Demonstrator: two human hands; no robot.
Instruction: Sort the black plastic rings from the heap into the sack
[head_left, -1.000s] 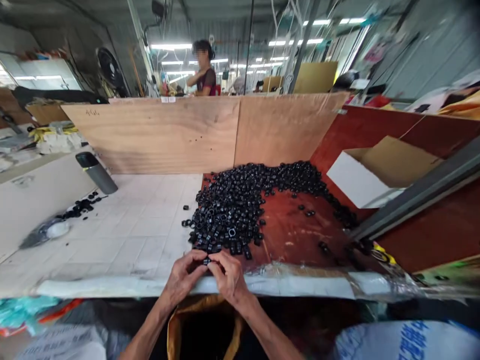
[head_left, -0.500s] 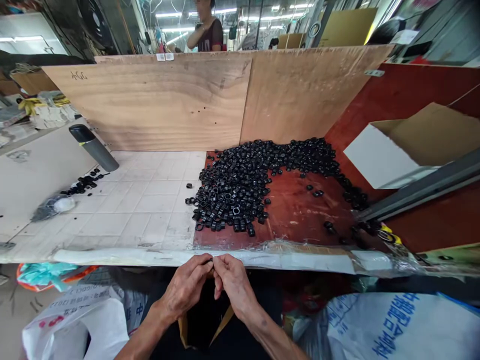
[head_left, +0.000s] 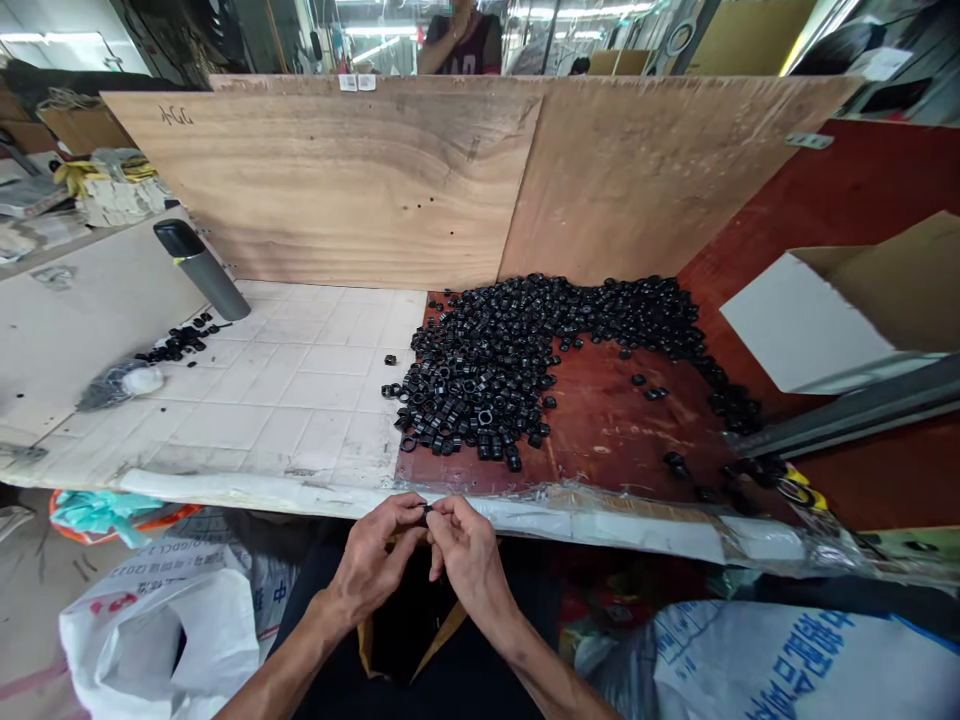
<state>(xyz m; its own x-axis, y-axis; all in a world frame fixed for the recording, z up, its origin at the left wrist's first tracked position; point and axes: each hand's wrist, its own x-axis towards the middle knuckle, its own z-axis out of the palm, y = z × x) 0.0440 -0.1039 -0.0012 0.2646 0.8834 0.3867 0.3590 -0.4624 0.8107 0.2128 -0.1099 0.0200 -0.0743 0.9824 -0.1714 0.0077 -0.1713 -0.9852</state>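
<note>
Just in front of the table's near edge, my left hand (head_left: 377, 560) and my right hand (head_left: 471, 562) meet at the fingertips. Between them they pinch a small black part (head_left: 427, 508), mostly covered by the fingers. A heap of small black plastic rings (head_left: 480, 370) lies on the table beyond my hands, with a few loose ones at its left side. Below my hands, an open dark bag or pouch with tan edges (head_left: 442, 645) lies in my lap.
A grey bottle (head_left: 210, 280) leans at the left, near a clear bag of black bits (head_left: 112, 386). A plywood board (head_left: 337, 190) closes the back. At right are a white carton (head_left: 810, 325) and a metal bar (head_left: 847, 410). Sacks (head_left: 795, 660) flank my legs. A person (head_left: 469, 45) stands beyond.
The head view has shifted slightly, so the table appears moved to the right. My fingertips have parted a little, and the black part between them shows more plainly.
</note>
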